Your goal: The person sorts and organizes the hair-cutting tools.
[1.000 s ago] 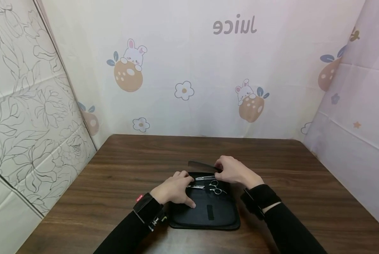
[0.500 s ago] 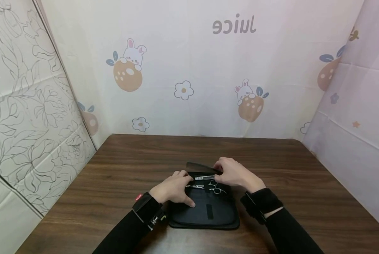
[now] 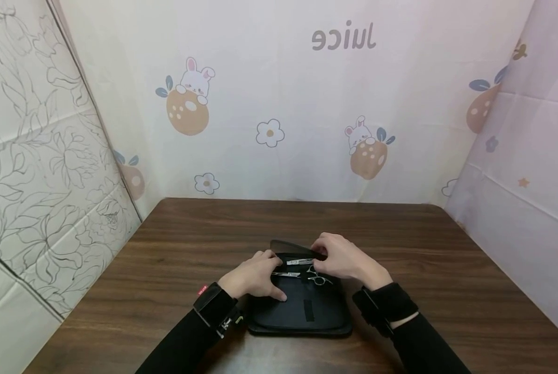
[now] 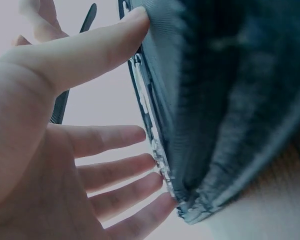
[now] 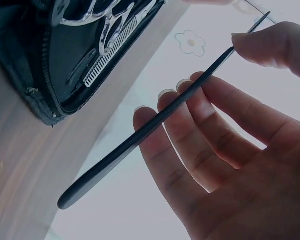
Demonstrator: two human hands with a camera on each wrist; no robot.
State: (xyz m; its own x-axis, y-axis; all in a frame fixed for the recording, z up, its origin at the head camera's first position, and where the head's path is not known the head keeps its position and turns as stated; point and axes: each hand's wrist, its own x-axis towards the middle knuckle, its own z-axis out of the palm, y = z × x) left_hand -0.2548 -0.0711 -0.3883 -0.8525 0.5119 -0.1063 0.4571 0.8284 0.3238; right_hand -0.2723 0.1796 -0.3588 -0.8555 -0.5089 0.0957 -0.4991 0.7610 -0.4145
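A black zip case (image 3: 288, 314) lies open on the table, with scissors (image 3: 318, 280) showing bright finger rings near its far end. My right hand (image 3: 344, 259) pinches a slim black comb (image 3: 286, 248) between thumb and fingers, over the far edge of the case. In the right wrist view the comb (image 5: 140, 132) appears nearly edge-on, and a toothed silver blade (image 5: 110, 55) sits inside the case. My left hand (image 3: 255, 275) rests at the case's left side. Its thumb touches the black panel, and the straight fingertips reach the zipped edge in the left wrist view.
The dark wooden table (image 3: 190, 234) extends around the case. A pale printed curtain (image 3: 279, 93) hangs behind it, and a flower-patterned sheet (image 3: 40, 171) stands on the left. Each wrist wears a black strap, such as the right strap (image 3: 386, 304).
My right hand has shifted slightly left and nearer, bringing the comb with it. My left hand and the case have stayed almost in place.
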